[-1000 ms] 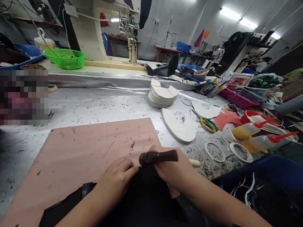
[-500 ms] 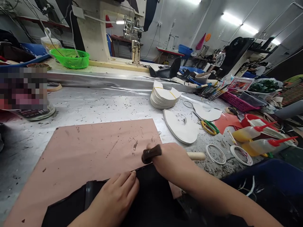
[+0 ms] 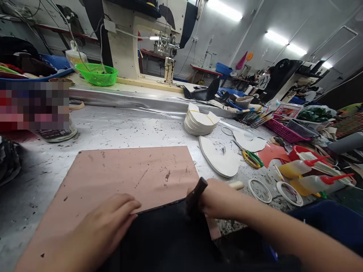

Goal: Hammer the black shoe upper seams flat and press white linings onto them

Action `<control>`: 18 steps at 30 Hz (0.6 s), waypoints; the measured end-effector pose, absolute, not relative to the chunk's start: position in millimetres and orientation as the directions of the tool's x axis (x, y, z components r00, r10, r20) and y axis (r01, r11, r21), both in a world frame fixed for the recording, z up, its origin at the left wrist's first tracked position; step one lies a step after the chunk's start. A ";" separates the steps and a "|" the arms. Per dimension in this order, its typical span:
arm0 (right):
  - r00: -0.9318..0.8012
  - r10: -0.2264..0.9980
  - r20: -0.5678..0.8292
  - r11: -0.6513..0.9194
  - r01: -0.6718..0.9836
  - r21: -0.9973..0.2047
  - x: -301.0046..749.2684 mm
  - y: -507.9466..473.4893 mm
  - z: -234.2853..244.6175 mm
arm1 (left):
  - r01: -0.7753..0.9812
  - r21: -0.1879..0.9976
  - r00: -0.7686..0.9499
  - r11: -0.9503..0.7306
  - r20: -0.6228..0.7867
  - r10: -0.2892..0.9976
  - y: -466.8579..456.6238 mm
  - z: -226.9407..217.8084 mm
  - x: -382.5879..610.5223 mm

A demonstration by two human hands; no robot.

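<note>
A hammer [image 3: 195,198] with a dark head and a pale handle is gripped in my right hand [image 3: 217,198]. Its head is tilted, over the upper right edge of a black sheet [image 3: 167,234] that looks like leather or fabric. That sheet lies partly on a pinkish-brown board [image 3: 121,170] and runs out of view at the bottom. My left hand [image 3: 106,223] has its fingers together and closed at the sheet's upper left edge, thumb below. Slight blur softens this hand, and its palm hides part of the sheet.
White curved pieces [image 3: 219,158] and a banded stack [image 3: 201,121] lie beyond the board. Scissors [image 3: 251,156], tape rolls [image 3: 260,190] and red-tipped bottles [image 3: 296,168] are to the right. A green basket [image 3: 98,73] stands near a sewing machine [image 3: 124,49].
My left hand has moved left along the sheet's edge. The hammer head has swung to a steeper tilt and shifted right with my right hand. The view has shifted slightly.
</note>
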State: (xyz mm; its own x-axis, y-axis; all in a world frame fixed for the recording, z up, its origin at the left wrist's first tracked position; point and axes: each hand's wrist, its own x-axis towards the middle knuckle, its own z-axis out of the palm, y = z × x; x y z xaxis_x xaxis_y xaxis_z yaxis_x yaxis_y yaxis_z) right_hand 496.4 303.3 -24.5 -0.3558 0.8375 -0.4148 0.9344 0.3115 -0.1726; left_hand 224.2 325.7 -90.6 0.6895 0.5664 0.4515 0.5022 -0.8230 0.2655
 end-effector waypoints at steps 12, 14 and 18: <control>-0.557 0.789 -0.259 0.510 0.829 -0.229 402.7 316.3 -32.1 | 0.606 0.560 0.663 -0.565 0.036 0.748 322.0 -97.4 189.1; -0.518 0.806 -0.286 0.473 0.854 -0.216 396.5 311.8 -41.4 | 0.520 0.585 0.707 -0.622 0.115 0.698 322.1 -101.6 185.2; -0.419 0.871 -0.256 0.365 0.901 -0.232 394.0 307.6 -41.0 | 0.428 0.481 0.759 -0.765 0.268 0.593 320.0 -108.0 176.8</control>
